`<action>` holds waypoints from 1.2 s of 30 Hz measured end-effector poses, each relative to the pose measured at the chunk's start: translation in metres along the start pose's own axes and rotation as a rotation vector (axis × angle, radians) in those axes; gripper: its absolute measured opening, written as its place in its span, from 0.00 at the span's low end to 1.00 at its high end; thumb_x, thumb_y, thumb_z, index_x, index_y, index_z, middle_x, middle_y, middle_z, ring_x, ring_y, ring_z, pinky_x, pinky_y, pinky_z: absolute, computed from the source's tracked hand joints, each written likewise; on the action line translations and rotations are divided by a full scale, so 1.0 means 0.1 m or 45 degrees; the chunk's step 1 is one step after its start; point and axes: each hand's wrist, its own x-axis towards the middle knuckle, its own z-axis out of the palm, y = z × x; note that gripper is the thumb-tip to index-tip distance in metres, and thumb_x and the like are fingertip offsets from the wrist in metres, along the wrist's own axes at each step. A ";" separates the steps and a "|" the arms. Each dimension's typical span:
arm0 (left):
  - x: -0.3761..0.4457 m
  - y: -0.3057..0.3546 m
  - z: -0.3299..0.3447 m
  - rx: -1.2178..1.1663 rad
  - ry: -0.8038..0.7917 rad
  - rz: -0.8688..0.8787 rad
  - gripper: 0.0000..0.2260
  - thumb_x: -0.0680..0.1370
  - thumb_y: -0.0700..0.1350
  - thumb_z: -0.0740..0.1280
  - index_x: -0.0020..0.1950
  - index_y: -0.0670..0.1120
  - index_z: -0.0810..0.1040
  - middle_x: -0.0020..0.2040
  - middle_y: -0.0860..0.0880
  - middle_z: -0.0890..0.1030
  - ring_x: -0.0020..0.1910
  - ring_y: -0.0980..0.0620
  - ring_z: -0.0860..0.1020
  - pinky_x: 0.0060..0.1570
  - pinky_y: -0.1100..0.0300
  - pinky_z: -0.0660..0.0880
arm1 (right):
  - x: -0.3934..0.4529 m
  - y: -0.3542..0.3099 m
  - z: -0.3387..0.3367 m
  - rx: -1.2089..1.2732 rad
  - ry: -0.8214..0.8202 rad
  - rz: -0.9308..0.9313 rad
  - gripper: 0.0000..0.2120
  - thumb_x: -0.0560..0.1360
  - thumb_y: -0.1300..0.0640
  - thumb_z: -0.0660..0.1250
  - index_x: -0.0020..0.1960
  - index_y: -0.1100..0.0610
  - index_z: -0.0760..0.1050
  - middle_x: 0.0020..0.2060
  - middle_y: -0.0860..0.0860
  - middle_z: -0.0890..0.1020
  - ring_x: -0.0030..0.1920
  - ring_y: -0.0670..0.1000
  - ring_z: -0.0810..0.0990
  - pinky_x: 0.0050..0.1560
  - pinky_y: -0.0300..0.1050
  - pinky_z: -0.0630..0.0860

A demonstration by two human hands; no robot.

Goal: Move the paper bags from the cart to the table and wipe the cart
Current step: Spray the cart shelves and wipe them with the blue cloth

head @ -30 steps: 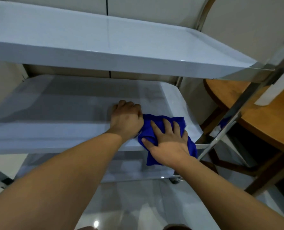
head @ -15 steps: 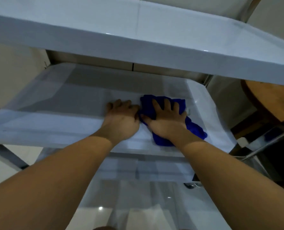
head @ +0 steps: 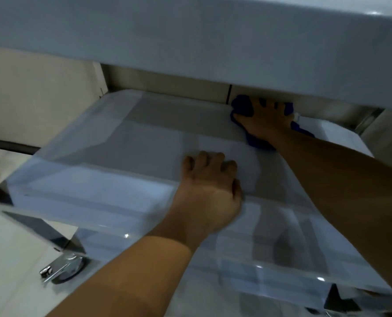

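The right hand (head: pixel 264 123) lies flat, fingers spread and straight, pressing a crumpled deep-blue cleaning cloth (head: pixel 243 106) against the middle shelf of a pale grey-white glossy cart (head: pixel 126 145). The cloth bunches out past the fingertips toward the far edge of that shelf, and more of it trails out beside the wrist on the right; the fingertips themselves sit partly in the shadow under the cart's top shelf (head: pixel 190 35), which overhangs just above them. The left hand (head: pixel 209 193) is nearer the camera and to the left of the right forearm, well apart from the cloth. It rests on the near rim of the same shelf, fingers curled loosely over the raised front edge with knuckles up; it holds nothing else, and whether the fingers truly clasp the rim or only lie on it cannot be told through the blur. Below and left of the left forearm, a shiny metal caster wheel (head: pixel 62 268) of the cart stands on the light tiled floor (head: pixel 9 259). Beyond the left hand, a cream wall panel (head: pixel 39 94) stands behind the cart. No paper bags are in view.
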 end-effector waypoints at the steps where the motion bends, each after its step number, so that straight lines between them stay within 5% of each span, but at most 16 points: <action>1: 0.01 0.00 0.00 0.006 0.006 -0.007 0.23 0.78 0.53 0.52 0.63 0.44 0.81 0.64 0.42 0.78 0.62 0.36 0.75 0.62 0.39 0.68 | 0.01 -0.02 -0.04 0.035 -0.017 -0.006 0.31 0.82 0.37 0.55 0.81 0.49 0.55 0.80 0.54 0.59 0.77 0.57 0.58 0.74 0.49 0.54; 3: 0.00 -0.01 0.00 0.006 0.011 -0.027 0.24 0.78 0.53 0.52 0.63 0.45 0.81 0.65 0.42 0.78 0.62 0.37 0.74 0.62 0.38 0.68 | 0.07 -0.03 -0.05 -0.049 -0.015 0.005 0.30 0.83 0.38 0.55 0.80 0.53 0.59 0.78 0.58 0.62 0.76 0.60 0.60 0.73 0.54 0.57; 8: 0.01 0.00 -0.02 0.013 -0.070 -0.044 0.26 0.77 0.55 0.50 0.66 0.48 0.80 0.68 0.44 0.77 0.65 0.38 0.73 0.64 0.38 0.67 | 0.14 0.09 0.12 -0.233 0.029 0.058 0.41 0.76 0.25 0.49 0.82 0.42 0.45 0.81 0.52 0.50 0.79 0.63 0.48 0.75 0.68 0.47; 17: 0.03 0.01 -0.09 0.035 -0.184 -0.052 0.30 0.77 0.55 0.45 0.71 0.48 0.75 0.70 0.48 0.74 0.66 0.42 0.71 0.66 0.44 0.64 | -0.68 0.15 0.09 -0.245 -0.066 -0.085 0.35 0.78 0.28 0.49 0.80 0.40 0.50 0.80 0.49 0.53 0.77 0.63 0.53 0.72 0.68 0.54; 22: -0.02 -0.01 -0.05 -0.064 0.007 -0.018 0.22 0.75 0.46 0.51 0.52 0.37 0.82 0.48 0.40 0.82 0.46 0.37 0.79 0.50 0.43 0.73 | -1.34 0.21 0.07 -0.218 -0.086 -0.090 0.35 0.78 0.28 0.50 0.80 0.40 0.49 0.81 0.47 0.52 0.78 0.59 0.51 0.74 0.66 0.54; 28: 0.00 0.01 -0.22 -0.216 0.002 -0.150 0.18 0.71 0.45 0.54 0.45 0.37 0.80 0.42 0.38 0.81 0.43 0.38 0.78 0.43 0.50 0.68 | -2.14 0.18 -0.02 -0.244 -0.119 -0.102 0.33 0.78 0.29 0.52 0.80 0.38 0.52 0.81 0.48 0.52 0.78 0.59 0.50 0.74 0.66 0.55; 36: -0.01 -0.04 -0.42 -0.583 0.118 -0.339 0.22 0.76 0.46 0.51 0.59 0.39 0.80 0.51 0.40 0.83 0.50 0.40 0.79 0.51 0.47 0.76 | -2.77 -0.21 0.07 -0.279 -0.205 -0.201 0.32 0.79 0.32 0.51 0.80 0.38 0.50 0.81 0.45 0.50 0.79 0.57 0.46 0.77 0.63 0.49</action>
